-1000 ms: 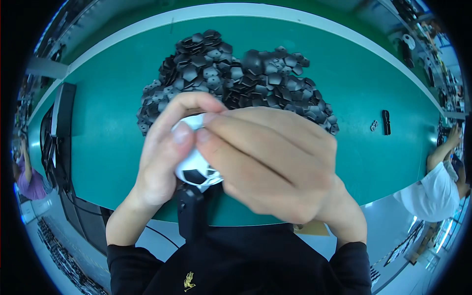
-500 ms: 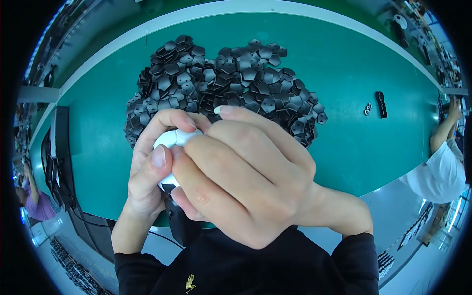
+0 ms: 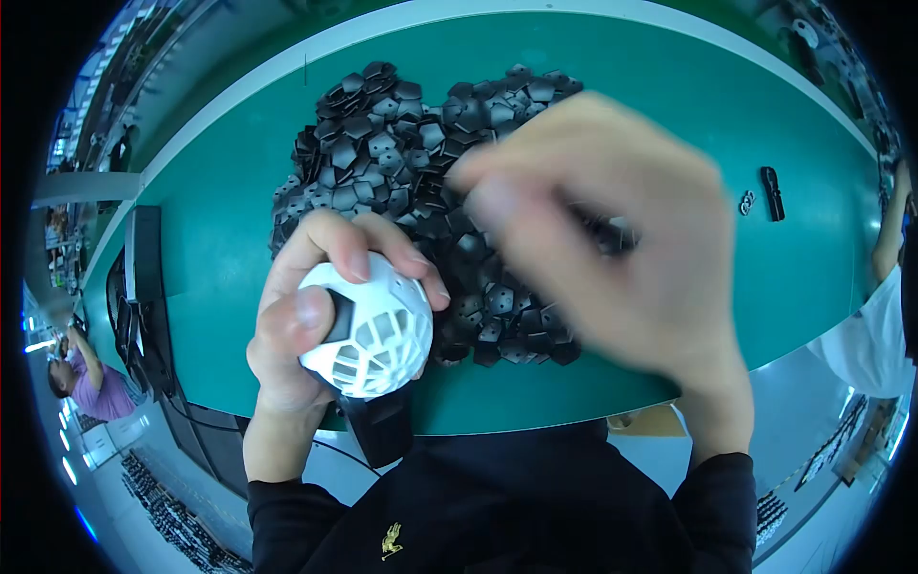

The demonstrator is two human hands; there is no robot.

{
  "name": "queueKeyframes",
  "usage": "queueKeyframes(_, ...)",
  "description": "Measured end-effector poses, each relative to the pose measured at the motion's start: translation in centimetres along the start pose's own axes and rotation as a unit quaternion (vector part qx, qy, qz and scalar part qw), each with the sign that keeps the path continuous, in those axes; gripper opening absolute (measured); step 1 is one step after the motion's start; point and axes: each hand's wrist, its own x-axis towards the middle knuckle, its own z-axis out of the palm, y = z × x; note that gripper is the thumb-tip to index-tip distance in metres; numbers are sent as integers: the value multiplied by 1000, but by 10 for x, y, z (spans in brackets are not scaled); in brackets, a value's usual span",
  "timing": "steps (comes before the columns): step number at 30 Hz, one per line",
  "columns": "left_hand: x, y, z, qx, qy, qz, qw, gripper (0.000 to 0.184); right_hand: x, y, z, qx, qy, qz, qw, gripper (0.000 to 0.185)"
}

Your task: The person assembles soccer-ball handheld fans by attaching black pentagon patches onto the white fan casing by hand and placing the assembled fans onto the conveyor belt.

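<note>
- Green table (image 3: 813,258): most of the view is taken up by its surface, bordered along the far edge by a pale strip
- Black top (image 3: 535,497): worn by the person, seen at the near edge of the table; both forearms are left bare beyond the sleeves
- Pile of black pentagonal pieces (image 3: 382,163): spread loosely over the middle of the table; small holes are seen in many pieces
- Right hand (image 3: 660,277): raised above the right part of the pile, blurred; the fingers are curled and brought close to the thumb; whether anything is gripped cannot be told
- Left hand (image 3: 282,335): partly closed around the ball, with the fingers laid over its top and the thumb along its left side
- White ball (image 3: 382,316): held in the left hand, in front of the pile; an open lattice is shown on its lower and right face
- Black block (image 3: 378,430): seen directly below the ball; contact cannot be confirmed
- Black patch (image 3: 340,316): set in the ball, beside the left thumb tip
- Black tool (image 3: 773,194): laid near the table's right end
- Small metallic pieces (image 3: 747,203): placed just beside the tool
</note>
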Motion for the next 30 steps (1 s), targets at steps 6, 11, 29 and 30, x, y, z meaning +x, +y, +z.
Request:
queueKeyframes(6,2,-5,-1,-156,16,78,984,35,-3,26,-18,-189,-72,87,975,10)
queueKeyframes(11,2,-5,-3,-132,38,68,988,35,-6,27,-13,-236,-89,42,967,10)
queueKeyframes(29,0,-10,-1,-42,19,24,999,41,5,2,19,507,-90,356,780,30)
queueKeyframes(30,0,-11,-1,-43,19,24,999,41,5,4,18,555,-103,388,729,32)
